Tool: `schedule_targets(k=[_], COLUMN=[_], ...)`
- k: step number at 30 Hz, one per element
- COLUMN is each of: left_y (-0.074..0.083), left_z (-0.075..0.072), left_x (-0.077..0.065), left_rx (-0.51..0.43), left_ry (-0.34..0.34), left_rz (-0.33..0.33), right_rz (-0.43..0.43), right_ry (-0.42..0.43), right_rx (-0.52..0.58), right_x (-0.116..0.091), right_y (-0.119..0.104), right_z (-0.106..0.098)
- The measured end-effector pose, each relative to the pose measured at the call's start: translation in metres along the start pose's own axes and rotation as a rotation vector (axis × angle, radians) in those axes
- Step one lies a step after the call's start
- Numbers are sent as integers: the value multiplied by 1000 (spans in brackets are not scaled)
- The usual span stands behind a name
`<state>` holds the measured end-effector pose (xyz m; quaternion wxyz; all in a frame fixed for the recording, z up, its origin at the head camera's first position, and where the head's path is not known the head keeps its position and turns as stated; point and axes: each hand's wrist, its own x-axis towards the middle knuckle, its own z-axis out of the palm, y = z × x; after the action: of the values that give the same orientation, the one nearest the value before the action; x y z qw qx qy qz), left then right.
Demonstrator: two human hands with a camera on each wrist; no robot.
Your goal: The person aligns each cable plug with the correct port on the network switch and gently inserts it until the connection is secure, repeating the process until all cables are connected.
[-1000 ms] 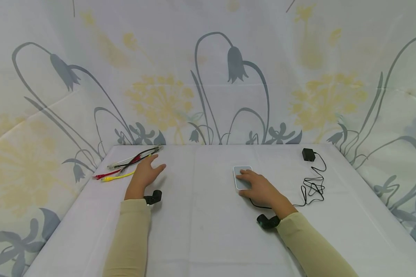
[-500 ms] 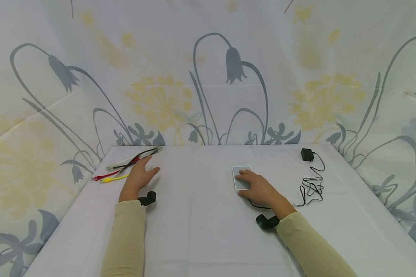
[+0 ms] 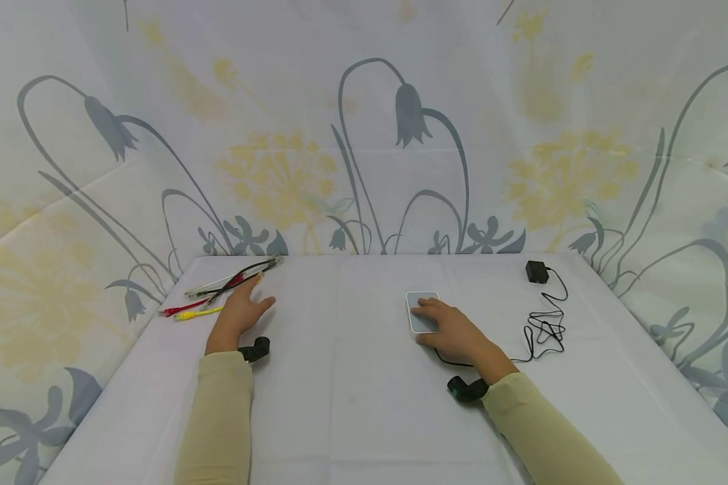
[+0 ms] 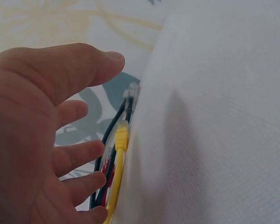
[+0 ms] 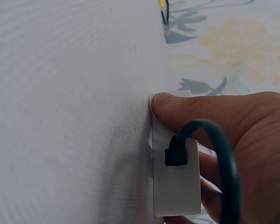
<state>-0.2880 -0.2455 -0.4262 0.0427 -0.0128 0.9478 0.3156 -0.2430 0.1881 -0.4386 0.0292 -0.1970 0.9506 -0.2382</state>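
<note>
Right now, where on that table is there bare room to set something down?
Widest is the middle of the white cloth, between the left grip and the white box, continuing between the sleeves. A smaller patch lies between the box and the black adapter. Crowded: the far left, around the cables, and right, around the tangled cord.

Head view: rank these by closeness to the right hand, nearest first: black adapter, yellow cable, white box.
1. White box: gripped by the right hand.
2. Black adapter: farther back on the table, to that hand's right.
3. Yellow cable: across on the left, by the left hand.
</note>
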Motion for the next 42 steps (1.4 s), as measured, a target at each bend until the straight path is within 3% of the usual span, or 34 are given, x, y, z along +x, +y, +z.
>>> schedule_targets(k=[13, 26, 42], left_y=[0, 1, 9], left_z=[2, 3, 5], left_x=[1, -2, -5], left_rx=[62, 211, 174], left_ry=[27, 134, 75], left_rz=[-57, -124, -141], right_rz=[0, -12, -18], right_ry=[0, 4, 8], right_rx=[14, 18, 14], right_x=[1, 1, 1], right_y=[1, 2, 3], right_z=[1, 1, 1])
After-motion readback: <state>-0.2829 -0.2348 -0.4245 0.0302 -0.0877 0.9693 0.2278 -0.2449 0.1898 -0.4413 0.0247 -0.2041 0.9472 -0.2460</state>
